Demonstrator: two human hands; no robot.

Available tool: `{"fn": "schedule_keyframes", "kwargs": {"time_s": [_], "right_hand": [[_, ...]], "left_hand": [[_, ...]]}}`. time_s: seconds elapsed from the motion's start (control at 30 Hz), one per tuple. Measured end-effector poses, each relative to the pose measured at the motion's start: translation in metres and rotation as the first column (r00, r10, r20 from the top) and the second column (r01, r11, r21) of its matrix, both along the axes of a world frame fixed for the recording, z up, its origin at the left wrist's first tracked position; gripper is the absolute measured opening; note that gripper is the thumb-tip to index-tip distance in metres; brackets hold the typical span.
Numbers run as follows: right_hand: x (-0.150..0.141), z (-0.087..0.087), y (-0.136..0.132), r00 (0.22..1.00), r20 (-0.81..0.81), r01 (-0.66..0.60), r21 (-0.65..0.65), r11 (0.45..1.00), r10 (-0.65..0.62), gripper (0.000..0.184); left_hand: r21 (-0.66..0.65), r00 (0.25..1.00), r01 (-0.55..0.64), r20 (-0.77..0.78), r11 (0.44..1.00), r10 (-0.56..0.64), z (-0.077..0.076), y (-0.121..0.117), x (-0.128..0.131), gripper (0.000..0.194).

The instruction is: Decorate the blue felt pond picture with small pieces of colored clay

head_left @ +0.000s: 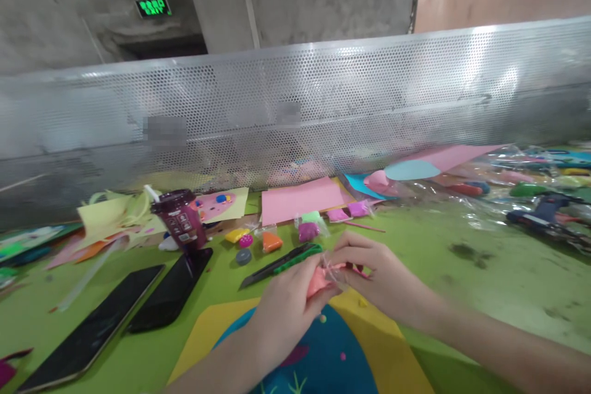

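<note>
A small coral-pink packet (318, 282) in clear plastic sits just below and right of the frame's centre, between the two hands. The left hand (284, 298) is closed around it, thumb and fingers gripping its body, while the right hand (378, 274) pinches the crumpled plastic at its right end. Below them, at the bottom centre, a blue disc (351, 345) lies on a yellow sheet (198, 335) and carries small dots and pale green strokes — the left forearm covers part of both. Just above the left hand lies a black-and-green tool (281, 265); beyond it, near the middle, are an orange packet (272, 241), a purple packet (308, 232) and a grey round piece (243, 256). Two black phones (170, 295) lie slanted at lower left, with a dark lidded cup (180, 218) standing above them. A pink sheet (295, 200) lies farther back — before a perforated metal panel (323, 104) spanning the frame.
</note>
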State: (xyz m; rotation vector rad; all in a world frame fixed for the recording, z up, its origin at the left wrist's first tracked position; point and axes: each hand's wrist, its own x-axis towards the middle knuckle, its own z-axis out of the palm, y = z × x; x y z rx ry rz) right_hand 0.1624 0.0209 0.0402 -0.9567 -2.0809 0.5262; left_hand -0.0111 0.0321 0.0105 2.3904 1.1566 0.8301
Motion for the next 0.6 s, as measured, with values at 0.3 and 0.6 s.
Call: {"fn": "schedule_keyframes", "kwargs": {"time_s": [0.3, 0.6], "right_hand": [[0.005, 0.004, 0.006, 0.952, -0.254, 0.176, 0.007, 0.984, -0.168, 0.012], [0.017, 0.009, 0.026, 0.897, -0.373, 0.172, -0.203, 0.964, -0.238, 0.030]], "left_hand": [[0.008, 0.995, -0.041, 0.094, 0.999, 0.040, -0.001, 0.001, -0.002, 0.036], [0.002, 0.988, -0.086, 0.126, 0.996, 0.085, 0.002, -0.002, -0.002, 0.038]]}}
